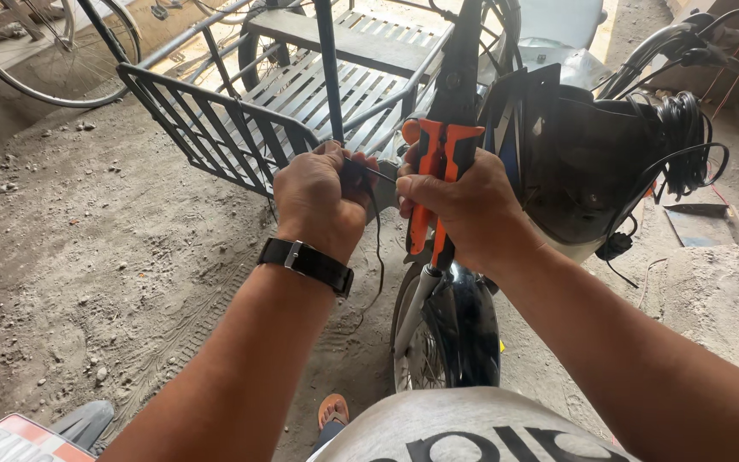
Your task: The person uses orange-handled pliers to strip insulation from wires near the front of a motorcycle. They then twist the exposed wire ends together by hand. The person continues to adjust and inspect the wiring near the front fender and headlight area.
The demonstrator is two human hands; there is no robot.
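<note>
Right now the left hand is curled shut, fingers pinching a thin black wire whose short end pokes out toward the right hand; the rest hangs down in front of the front wheel. The right hand's fingers are wrapped tight round the orange handles of the pliers, which point up, nose away from the wire. The wire sits between the two hands, just above the wheel and near the corner of the grey metal rack. To my eye, good work means keeping the wire taut, leaving little end beyond the pinch, and turning the tool so its jaws meet the wire squarely.
</note>
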